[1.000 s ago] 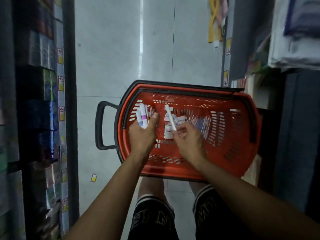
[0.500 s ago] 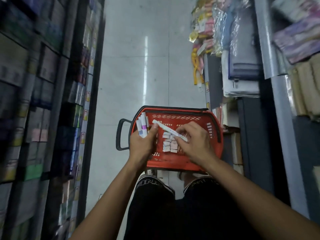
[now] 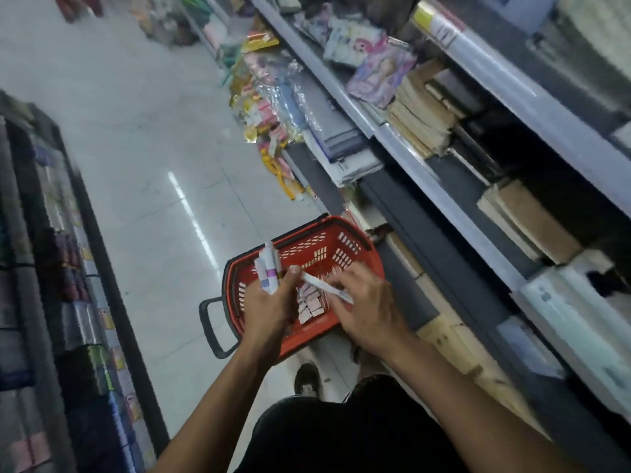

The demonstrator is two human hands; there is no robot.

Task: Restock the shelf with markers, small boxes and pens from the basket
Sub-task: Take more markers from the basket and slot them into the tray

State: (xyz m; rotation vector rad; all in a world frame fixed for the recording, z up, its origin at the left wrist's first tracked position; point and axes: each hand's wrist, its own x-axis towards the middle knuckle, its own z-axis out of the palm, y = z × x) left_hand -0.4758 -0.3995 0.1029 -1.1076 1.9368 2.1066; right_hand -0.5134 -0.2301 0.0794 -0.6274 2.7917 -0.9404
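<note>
White markers (image 3: 268,272): a small bundle with purple and blue bands is gripped upright in the left hand (image 3: 269,310), at lower centre of the frame.
Right hand (image 3: 367,310): a single white pen (image 3: 324,287) is pinched between curled fingers, lying slantwise, its tip near the left thumb.
Small boxes (image 3: 311,303): a pale cluster is seen on the basket floor, below and between the two hands.
Basket (image 3: 355,257): red plastic with a black handle, set on the tiled floor (image 3: 143,186) just beside the shelf base.
Shelf (image 3: 454,206): grey tiers fill the right of the frame, stacked with brown packs and printed covers.
Left edge: blurred, dark stock is ranged.
</note>
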